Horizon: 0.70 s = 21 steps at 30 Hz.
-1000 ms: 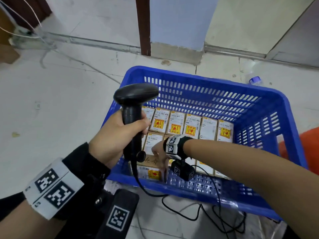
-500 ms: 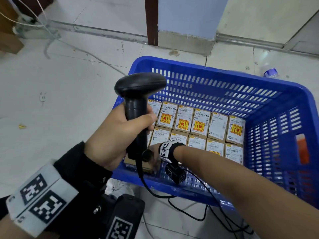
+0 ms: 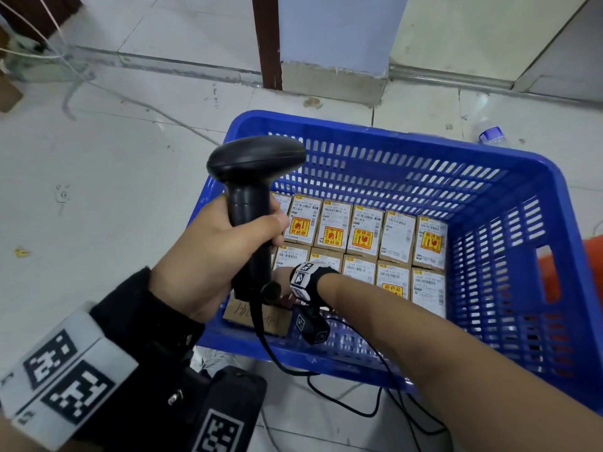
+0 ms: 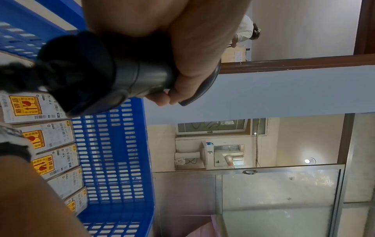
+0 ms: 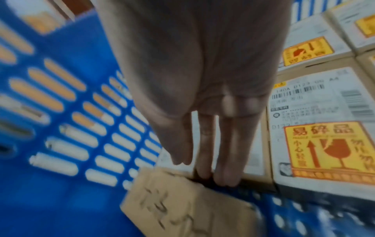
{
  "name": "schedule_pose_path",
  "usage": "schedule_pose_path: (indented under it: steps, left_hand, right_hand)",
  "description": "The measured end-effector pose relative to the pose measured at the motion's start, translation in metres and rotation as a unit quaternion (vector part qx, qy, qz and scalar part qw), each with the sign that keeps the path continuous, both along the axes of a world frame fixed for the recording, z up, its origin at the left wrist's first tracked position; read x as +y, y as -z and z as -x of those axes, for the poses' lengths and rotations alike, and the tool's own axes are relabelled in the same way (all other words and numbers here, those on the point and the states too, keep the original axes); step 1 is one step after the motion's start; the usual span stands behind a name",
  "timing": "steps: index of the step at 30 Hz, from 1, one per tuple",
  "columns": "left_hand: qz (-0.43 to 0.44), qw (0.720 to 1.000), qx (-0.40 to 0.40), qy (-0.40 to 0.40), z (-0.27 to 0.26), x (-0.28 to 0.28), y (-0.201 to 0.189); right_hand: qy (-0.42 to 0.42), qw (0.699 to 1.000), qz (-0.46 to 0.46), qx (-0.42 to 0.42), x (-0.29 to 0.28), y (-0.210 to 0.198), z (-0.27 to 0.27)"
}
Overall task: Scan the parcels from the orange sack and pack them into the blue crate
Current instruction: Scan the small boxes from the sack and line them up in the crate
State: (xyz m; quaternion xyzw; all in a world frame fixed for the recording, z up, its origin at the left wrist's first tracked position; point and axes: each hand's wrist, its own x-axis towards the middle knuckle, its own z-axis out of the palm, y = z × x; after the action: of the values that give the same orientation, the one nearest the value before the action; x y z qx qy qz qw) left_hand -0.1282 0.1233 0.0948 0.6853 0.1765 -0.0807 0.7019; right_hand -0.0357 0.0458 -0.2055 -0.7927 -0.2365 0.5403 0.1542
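The blue crate (image 3: 391, 138) stands on the tiled floor with two rows of labelled parcels (image 3: 362, 233) along its bottom. My left hand (image 3: 208, 256) grips the black barcode scanner (image 3: 251, 203) upright above the crate's near-left corner. My right hand (image 5: 202, 160) reaches into that corner. Its straight fingers (image 5: 227, 160) go down into the gap behind a plain brown parcel with handwriting (image 5: 182, 205), and they touch its far edge. In the head view the scanner hides most of this hand. A strip of the orange sack (image 3: 595, 252) shows beyond the crate's right wall.
The scanner's black cable (image 3: 342, 406) loops on the floor in front of the crate. A plastic bottle (image 3: 491, 135) lies behind the far right corner. A pillar with a brown door frame (image 3: 329, 60) rises behind the crate. Loose wires run across the floor at far left.
My right hand has gone deeper into the crate's near-left corner, and the brown parcel now lies there with its plain side up. The scanner hand has hardly moved.
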Motion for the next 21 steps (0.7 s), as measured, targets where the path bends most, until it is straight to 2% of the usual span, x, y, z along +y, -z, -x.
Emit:
schedule_pose_path:
  steps: [3, 5, 10, 13, 16, 21]
  left_hand:
    - [-0.005, 1.0, -0.005, 0.009, -0.004, -0.007, 0.0]
    - [-0.012, 1.0, -0.009, 0.021, -0.007, -0.013, 0.0]
    - [-0.02, 0.998, -0.011, 0.05, -0.012, -0.04, 0.0]
    - [-0.028, 0.995, -0.022, 0.098, -0.01, -0.061, -0.003]
    - [-0.034, 0.991, -0.025, 0.125, -0.009, -0.082, -0.005]
    - [-0.04, 0.988, -0.033, 0.147, -0.009, -0.136, -0.009]
  right_hand:
    - [0.096, 0.992, -0.025, 0.08, -0.012, -0.013, -0.012]
    - [0.141, 0.985, -0.041, 0.094, -0.03, -0.024, -0.025]
    - [0.231, 0.97, -0.053, 0.061, -0.102, -0.058, -0.045]
    - [0.288, 0.955, -0.076, 0.004, -0.151, -0.086, -0.045]
    - [0.387, 0.913, -0.128, -0.013, -0.203, -0.12, -0.037]
    - [0.535, 0.809, -0.235, -0.069, -0.285, -0.181, -0.01]
